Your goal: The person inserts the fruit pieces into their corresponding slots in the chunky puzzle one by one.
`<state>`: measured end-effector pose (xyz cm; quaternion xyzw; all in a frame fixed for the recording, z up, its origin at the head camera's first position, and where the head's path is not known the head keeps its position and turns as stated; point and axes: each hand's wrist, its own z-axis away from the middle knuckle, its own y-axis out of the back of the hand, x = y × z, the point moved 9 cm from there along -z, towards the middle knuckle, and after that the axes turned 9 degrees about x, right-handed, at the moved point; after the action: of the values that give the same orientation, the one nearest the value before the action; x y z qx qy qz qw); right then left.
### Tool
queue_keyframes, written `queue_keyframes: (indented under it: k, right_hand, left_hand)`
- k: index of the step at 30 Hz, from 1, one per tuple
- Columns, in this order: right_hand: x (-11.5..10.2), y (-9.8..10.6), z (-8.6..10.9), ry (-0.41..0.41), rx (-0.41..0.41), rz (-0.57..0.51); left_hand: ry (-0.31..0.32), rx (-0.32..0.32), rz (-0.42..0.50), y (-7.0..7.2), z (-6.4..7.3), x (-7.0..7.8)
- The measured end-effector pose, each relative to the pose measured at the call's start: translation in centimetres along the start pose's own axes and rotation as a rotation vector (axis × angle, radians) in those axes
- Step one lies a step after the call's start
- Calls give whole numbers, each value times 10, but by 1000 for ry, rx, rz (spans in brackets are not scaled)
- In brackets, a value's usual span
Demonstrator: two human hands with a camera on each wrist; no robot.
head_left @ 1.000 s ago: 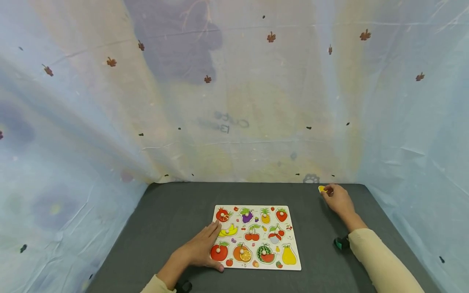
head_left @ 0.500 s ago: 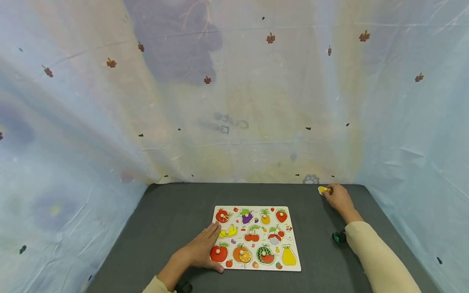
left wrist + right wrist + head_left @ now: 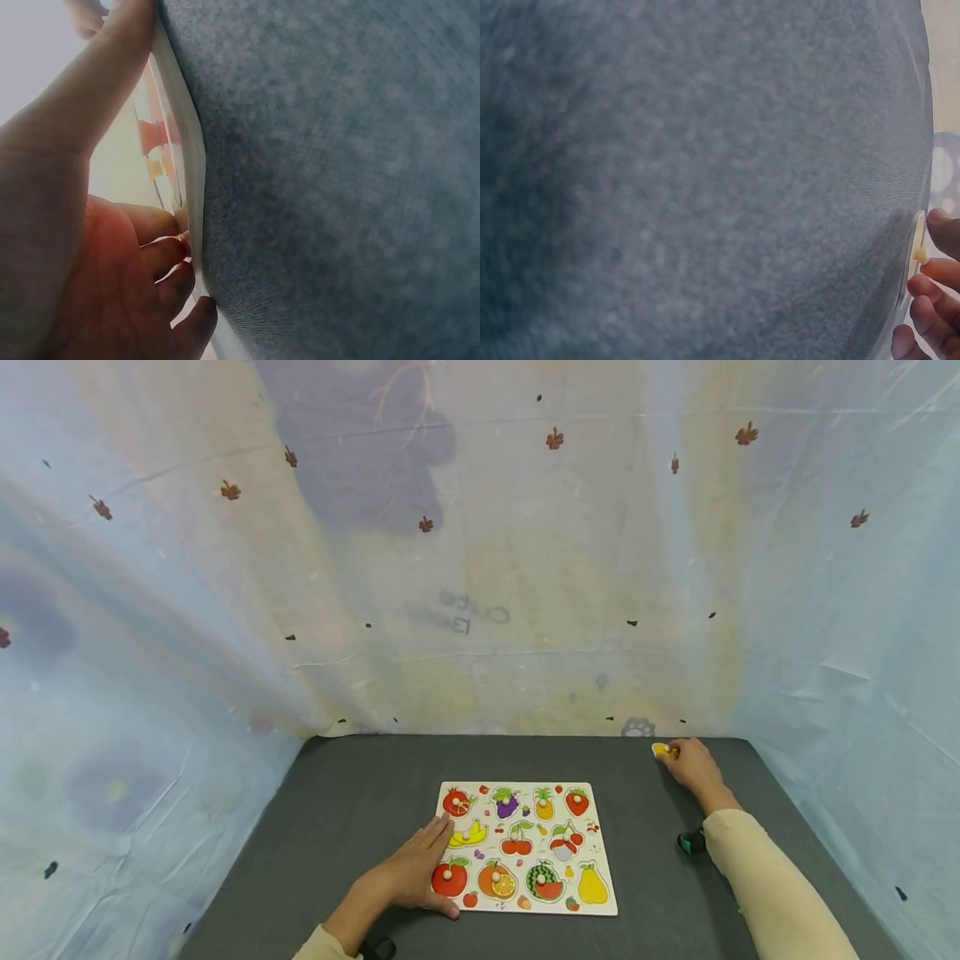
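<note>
A white board puzzle [image 3: 529, 862] with printed fruit lies on the table; most fruit pieces carry a small peg, while the yellow pear shape [image 3: 592, 885] at its lower right shows none. My left hand [image 3: 416, 864] rests along the board's left edge, fingers spread onto it, thumb at the lower corner. In the left wrist view, its fingertips [image 3: 196, 319] meet the board's edge. Far off to the right, my right hand [image 3: 692, 766] has curled fingers at a yellow puzzle piece [image 3: 660, 749]. The right wrist view shows a fingertip against its knob [image 3: 920, 256] and the thumb near one end.
The dark grey table [image 3: 360, 802] runs back to a pale patterned curtain [image 3: 480, 568], which also hangs at both sides. The right hand is close to the table's far right corner. A dark band [image 3: 692, 842] with green is at the right wrist.
More of the yellow piece, its knob included, shows beside the right fingers than a second ago. The right forearm has shifted slightly forward and left. The left hand and board have stayed put.
</note>
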<state>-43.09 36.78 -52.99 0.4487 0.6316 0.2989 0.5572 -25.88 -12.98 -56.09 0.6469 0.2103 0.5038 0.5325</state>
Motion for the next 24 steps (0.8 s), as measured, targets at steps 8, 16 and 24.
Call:
queue_keyframes:
  k: [8,16,24]
  right_hand:
    - [4,2,2,-32,19,-34]
    - [5,1,5,-70,-7,-60]
    - [3,-2,10,-56,-7,-56]
  left_hand:
    - [7,-3,5,-1,0,-1]
    - [7,0,22,0,1,0]
    - [2,3,17,0,1,-1]
